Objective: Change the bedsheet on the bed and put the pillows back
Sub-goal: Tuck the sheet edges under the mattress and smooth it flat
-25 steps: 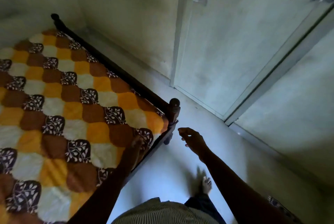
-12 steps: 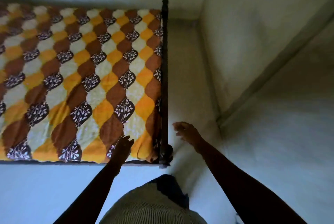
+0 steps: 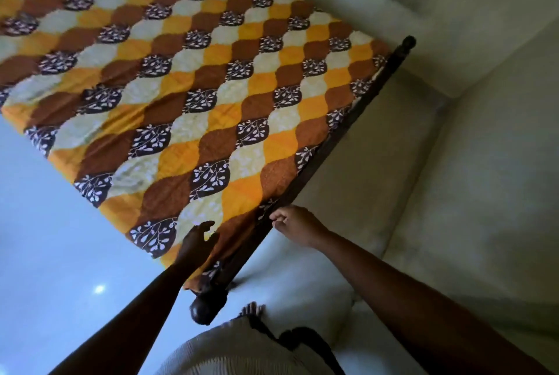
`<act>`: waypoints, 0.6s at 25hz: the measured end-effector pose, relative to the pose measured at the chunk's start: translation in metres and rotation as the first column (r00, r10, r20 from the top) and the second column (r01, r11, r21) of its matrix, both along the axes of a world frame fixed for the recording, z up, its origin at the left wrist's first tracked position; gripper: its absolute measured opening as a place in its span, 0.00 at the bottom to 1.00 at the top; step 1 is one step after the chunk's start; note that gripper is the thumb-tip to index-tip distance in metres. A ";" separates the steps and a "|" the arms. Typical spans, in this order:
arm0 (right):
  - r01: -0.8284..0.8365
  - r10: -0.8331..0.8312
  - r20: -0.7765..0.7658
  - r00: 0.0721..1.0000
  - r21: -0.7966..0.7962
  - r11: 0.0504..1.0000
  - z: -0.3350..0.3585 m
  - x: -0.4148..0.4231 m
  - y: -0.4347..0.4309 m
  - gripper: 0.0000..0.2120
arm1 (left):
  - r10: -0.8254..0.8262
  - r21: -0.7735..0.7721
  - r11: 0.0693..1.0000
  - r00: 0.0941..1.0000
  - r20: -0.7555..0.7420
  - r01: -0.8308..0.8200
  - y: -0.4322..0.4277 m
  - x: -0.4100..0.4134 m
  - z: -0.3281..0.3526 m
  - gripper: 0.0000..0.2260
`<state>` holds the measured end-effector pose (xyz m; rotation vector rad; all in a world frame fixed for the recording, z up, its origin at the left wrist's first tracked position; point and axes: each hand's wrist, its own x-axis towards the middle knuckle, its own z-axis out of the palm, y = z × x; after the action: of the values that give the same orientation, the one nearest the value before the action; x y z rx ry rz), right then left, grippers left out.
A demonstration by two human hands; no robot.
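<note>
1. Bedsheet [image 3: 193, 78]: wavy patches of orange, brown and cream, with dark patches bearing white leaf sprigs. It lies spread flat over the bed, reaching the near edge and the side rail.
2. Rail [image 3: 332, 144]: dark wood along the sheet's right edge, with a knobbed post [image 3: 202, 312] at the near corner.
3. Left hand [image 3: 196, 241]: fingers straight and spread, over the sheet beside the near corner; contact unclear.
4. Right hand [image 3: 298, 226]: fingers curled at the rail; whether they pinch the sheet's edge cannot be told.
5. Pale floor [image 3: 45, 223] around the bed; a bare foot [image 3: 252, 309] near the post.
</note>
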<state>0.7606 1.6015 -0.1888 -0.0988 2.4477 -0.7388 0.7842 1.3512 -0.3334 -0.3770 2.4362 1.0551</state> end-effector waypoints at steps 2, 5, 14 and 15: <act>-0.178 0.178 -0.002 0.984 0.042 0.983 -0.008 -0.034 0.007 0.14 | -0.076 -0.084 0.994 0.997 -0.006 0.075 0.027 -0.001 0.060 0.20; -0.406 0.409 -0.004 0.913 0.106 0.908 -0.025 -0.093 0.016 0.14 | -0.072 -0.179 0.981 0.996 0.046 0.079 0.039 -0.012 0.052 0.23; -0.784 0.800 0.027 0.599 0.224 0.579 -0.108 -0.197 0.044 0.22 | -0.084 -0.453 0.890 0.994 -0.069 0.044 0.095 -0.028 0.017 0.12; -0.805 0.831 -0.001 0.557 0.245 0.540 -0.116 -0.201 0.046 0.21 | -0.131 -0.496 0.867 0.985 -0.111 0.059 0.095 -0.027 0.011 0.13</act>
<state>0.5592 1.6477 -0.3052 -1.1644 2.1745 -0.0165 0.7571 1.4459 -0.3220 -0.3438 2.8072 0.4136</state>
